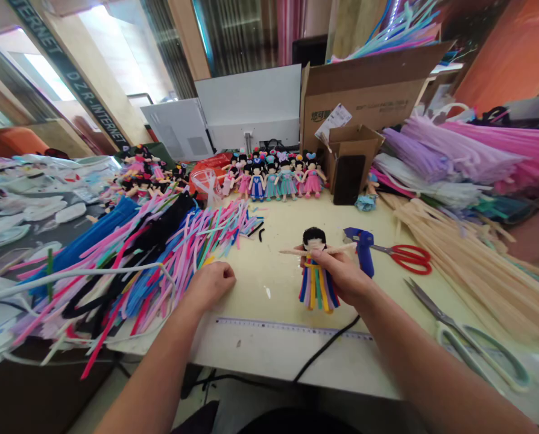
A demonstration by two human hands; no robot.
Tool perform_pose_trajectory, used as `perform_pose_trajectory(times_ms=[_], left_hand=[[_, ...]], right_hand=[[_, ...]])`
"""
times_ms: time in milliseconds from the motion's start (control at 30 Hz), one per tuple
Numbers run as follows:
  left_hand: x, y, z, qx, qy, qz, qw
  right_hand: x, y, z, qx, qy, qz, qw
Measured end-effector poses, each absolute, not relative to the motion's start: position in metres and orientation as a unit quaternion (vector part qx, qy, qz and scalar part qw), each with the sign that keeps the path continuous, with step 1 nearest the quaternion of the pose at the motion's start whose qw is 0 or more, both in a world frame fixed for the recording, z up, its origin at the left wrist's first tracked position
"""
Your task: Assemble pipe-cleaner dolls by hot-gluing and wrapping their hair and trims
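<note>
My right hand point(342, 274) is closed on a pipe-cleaner doll point(313, 238), the thumb pressed on its chest. The doll has black hair, beige arms stretched out sideways, and a skirt of blue, yellow, green, pink and lilac strips hanging below my fingers. My left hand point(213, 283) rests on the table, its fingers curled into a loose fist with nothing visible in it. Beside it lies a heap of loose coloured pipe cleaners point(183, 241). A blue glue gun point(364, 250) lies just behind my right hand.
Red-handled scissors point(409, 258) and larger pale-handled scissors point(459, 334) lie at right, near beige pipe cleaners point(468, 265). Finished dolls point(283, 178) stand in rows at the back, next to a dark phone point(349, 179) and a cardboard box point(364, 90). A ruler strip point(292, 328) runs along the front.
</note>
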State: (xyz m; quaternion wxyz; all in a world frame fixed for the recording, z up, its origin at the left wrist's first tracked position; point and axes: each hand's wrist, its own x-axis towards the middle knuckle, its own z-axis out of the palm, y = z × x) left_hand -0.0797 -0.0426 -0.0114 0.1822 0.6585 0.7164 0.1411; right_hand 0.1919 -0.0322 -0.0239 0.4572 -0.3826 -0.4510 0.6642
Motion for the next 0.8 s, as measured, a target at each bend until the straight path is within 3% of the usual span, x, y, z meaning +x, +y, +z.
perform_pose_trajectory(times_ms=[133, 267, 333, 800], left_hand=[[-0.071, -0.037, -0.007, 0.643, 0.69, 0.212, 0.256], [-0.047, -0.029, 0.006, 0.499, 0.576, 0.419, 0.494], [-0.033, -0.024, 0.014, 0.437, 0.527, 0.458, 0.566], [0.008, -0.015, 0.021, 0.428, 0.511, 0.473, 0.577]], right_hand=[[0.19, -0.033, -0.025, -0.361, -0.478, 0.663, 0.45], [0.186, -0.035, -0.023, -0.314, -0.483, 0.681, 0.452], [0.184, -0.035, -0.021, -0.304, -0.483, 0.683, 0.456], [0.186, -0.032, -0.024, -0.305, -0.452, 0.679, 0.491]])
